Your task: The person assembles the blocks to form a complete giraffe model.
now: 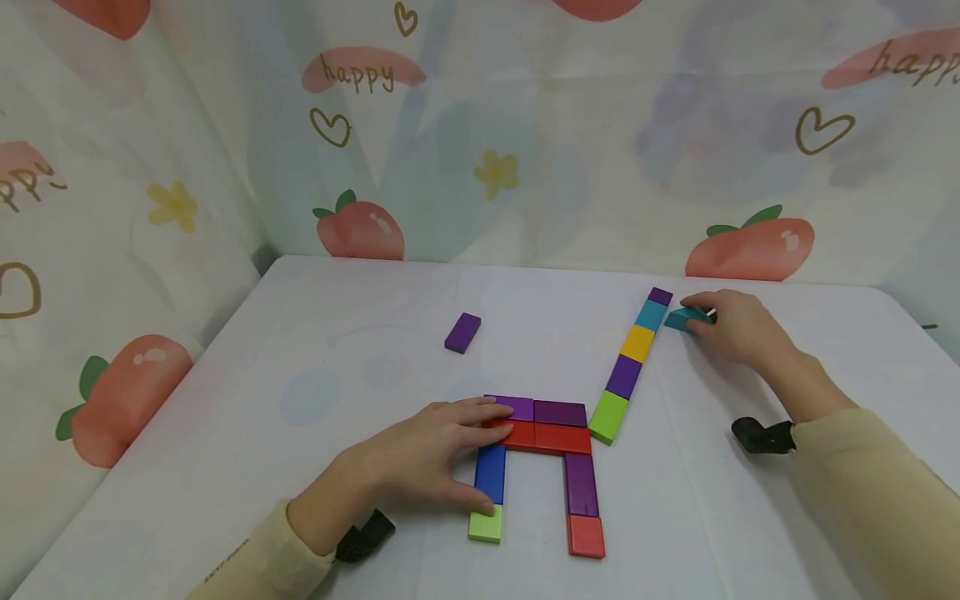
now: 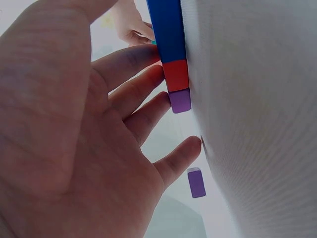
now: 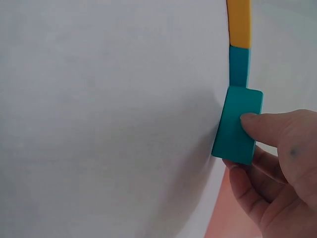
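Note:
My right hand (image 1: 738,329) pinches a teal block (image 3: 237,124) between thumb and fingers, beside the far end of a slanted row. That row runs from a green block (image 1: 608,418) through purple, yellow (image 1: 637,342) and teal to a purple block (image 1: 660,296). My left hand (image 1: 420,450) lies with fingers extended against the left side of a flat block figure. Its fingertips touch the red (image 2: 176,75) and purple (image 2: 180,101) blocks; its thumb is at the joint of a blue block (image 1: 491,473) and a green block (image 1: 486,527). Purple (image 1: 581,485) and red (image 1: 587,537) blocks form the other leg.
A loose purple block (image 1: 462,333) lies on the white-covered table (image 1: 360,333), beyond the figure. Patterned cloth (image 1: 562,125) hangs behind and to the left. Each wrist carries a black device, one seen by the right sleeve (image 1: 761,436).

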`<state>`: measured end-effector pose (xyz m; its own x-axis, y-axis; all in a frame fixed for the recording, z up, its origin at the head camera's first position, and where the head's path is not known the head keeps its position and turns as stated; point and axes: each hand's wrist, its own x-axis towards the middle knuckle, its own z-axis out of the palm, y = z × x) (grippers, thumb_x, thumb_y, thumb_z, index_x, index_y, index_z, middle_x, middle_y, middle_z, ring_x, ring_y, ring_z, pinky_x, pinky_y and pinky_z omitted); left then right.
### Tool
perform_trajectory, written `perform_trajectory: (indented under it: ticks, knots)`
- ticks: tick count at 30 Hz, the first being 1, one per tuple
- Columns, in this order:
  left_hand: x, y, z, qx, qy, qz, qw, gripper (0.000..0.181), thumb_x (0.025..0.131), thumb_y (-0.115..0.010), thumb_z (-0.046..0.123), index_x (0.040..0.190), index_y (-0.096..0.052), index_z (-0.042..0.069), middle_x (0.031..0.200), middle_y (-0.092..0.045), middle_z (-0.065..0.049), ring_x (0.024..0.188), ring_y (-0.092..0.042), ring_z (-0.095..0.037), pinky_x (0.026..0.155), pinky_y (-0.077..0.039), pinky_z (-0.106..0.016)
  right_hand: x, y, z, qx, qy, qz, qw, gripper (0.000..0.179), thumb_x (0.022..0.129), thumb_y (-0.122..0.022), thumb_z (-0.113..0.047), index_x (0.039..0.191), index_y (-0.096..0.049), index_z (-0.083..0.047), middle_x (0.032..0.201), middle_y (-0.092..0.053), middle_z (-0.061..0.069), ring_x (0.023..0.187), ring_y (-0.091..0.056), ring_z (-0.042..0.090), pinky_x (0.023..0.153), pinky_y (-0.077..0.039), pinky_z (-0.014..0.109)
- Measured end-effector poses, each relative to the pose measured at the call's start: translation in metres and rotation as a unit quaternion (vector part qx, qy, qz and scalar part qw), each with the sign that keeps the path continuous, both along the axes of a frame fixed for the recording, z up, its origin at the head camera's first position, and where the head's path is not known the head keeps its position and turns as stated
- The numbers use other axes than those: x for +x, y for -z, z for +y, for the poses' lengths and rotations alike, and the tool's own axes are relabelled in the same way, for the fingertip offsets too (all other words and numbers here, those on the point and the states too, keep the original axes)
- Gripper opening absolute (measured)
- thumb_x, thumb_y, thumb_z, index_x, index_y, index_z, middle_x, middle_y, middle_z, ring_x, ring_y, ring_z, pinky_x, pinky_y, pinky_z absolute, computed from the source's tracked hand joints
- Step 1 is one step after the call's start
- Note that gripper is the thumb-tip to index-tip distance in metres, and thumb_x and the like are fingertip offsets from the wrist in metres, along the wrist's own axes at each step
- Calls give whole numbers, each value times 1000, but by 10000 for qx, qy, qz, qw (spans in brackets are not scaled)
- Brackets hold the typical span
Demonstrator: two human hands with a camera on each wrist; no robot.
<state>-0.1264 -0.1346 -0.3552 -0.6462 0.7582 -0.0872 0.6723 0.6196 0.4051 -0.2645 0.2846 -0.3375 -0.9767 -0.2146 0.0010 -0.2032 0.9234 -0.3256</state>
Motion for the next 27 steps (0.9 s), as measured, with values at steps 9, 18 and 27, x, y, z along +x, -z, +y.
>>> perform_trajectory:
  ticks: [9,18,27]
  knots:
    - [0,-1,0,-19,-31,-35,10000,83,84,-76,56,153,-47,18,162,-30,8,151,-20,-16,117,-29,-46,-11,2,9,-103,258,-77,9996,41,100,-61,-10,136,-54,9,119,-56,32,102,-50,47,88,-48,60]
    - [0,-1,2,-6,2,-76,10000,83,85,-76,56,153,-46,18,162,-29,8,151,-19,-15,117,-28,-46,-17,4,11,-131,415,7,9991,42,100,-61,-10,137,-53,7,122,-55,33,108,-48,50,94,-43,65]
    - [0,-2,1,-58,-34,-99,9999,84,85,-76,56,153,-46,18,163,-29,8,151,-20,-16,117,-29,-46,-18,4,6,-167,441,-30,9989,44,100,-60,-9,140,-51,6,125,-53,34,111,-46,51,96,-42,66]
